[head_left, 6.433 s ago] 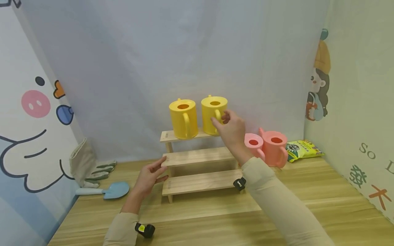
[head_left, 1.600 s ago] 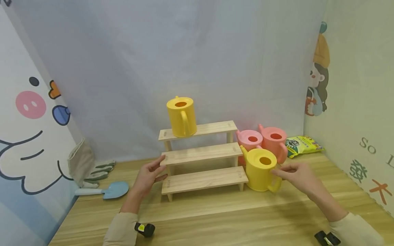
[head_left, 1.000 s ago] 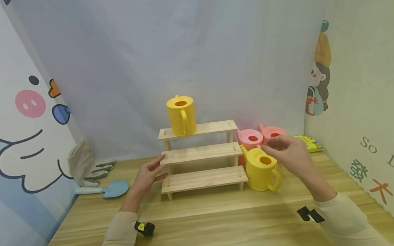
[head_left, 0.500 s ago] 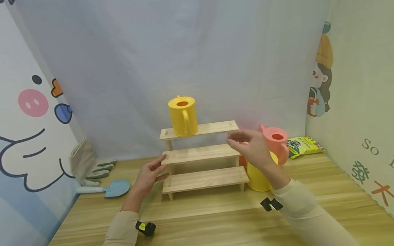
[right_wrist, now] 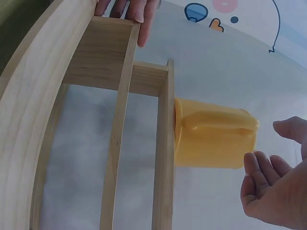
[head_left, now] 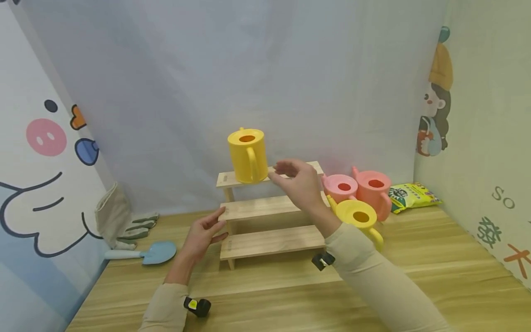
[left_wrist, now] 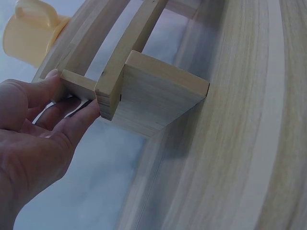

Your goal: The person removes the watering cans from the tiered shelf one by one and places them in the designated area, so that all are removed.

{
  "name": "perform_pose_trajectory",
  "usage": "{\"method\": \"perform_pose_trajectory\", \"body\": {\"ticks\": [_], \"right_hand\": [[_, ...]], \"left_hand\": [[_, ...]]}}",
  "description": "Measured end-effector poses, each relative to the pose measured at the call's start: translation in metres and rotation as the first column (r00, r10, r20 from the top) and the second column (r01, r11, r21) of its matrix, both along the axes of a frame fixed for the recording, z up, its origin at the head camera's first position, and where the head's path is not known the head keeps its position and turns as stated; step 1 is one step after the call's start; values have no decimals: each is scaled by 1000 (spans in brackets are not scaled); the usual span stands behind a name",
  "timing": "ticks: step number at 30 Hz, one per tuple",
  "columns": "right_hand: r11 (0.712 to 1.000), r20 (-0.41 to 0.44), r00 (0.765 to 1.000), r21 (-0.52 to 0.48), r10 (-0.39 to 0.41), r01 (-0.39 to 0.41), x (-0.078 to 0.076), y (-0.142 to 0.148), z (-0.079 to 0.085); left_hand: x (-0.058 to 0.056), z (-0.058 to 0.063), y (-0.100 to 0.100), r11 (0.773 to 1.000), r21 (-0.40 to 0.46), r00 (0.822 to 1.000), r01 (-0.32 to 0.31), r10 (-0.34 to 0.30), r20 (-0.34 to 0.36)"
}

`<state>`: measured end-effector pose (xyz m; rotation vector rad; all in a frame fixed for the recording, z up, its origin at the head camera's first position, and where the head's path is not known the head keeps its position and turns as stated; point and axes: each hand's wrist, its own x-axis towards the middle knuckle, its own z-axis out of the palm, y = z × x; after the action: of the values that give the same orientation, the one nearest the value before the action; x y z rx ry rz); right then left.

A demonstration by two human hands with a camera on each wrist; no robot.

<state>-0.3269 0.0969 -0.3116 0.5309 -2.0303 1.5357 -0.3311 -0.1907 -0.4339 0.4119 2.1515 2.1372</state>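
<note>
A yellow watering can (head_left: 247,157) stands upright on the top tier of a three-tier wooden display stand (head_left: 265,242), its handle facing me. My right hand (head_left: 299,182) hovers just right of that can, thumb and fingers parted and holding nothing; the right wrist view shows a gap between the hand (right_wrist: 278,184) and the can (right_wrist: 213,136). At the stand's left end, my left hand (head_left: 203,237) grips the edge of the middle tier, thumb on one side and fingers on the other (left_wrist: 43,124). A second yellow watering can (head_left: 361,216) sits on the table right of the stand, partly behind my right sleeve.
Two pink watering cans (head_left: 375,196) stand behind the second yellow one, beside a yellow-green packet (head_left: 415,197). On the left lie a blue trowel (head_left: 159,252) and a pair of gloves (head_left: 112,216). A curtain hangs close behind the stand.
One yellow watering can went from the top tier to the table at right, where my right hand released it. That hand then moved left to the remaining can. My left hand stayed put.
</note>
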Motion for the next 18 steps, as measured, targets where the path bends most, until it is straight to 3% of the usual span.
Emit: {"method": "perform_pose_trajectory", "body": {"ticks": [9, 18], "right_hand": [[999, -26, 999, 16, -36, 37, -18, -33, 6], [993, 53, 992, 30, -118, 117, -24, -49, 10]], "left_hand": [[1, 3, 0, 1000, 7, 1000, 5, -6, 5], [2, 3, 1, 1000, 9, 1000, 10, -10, 8]]}}
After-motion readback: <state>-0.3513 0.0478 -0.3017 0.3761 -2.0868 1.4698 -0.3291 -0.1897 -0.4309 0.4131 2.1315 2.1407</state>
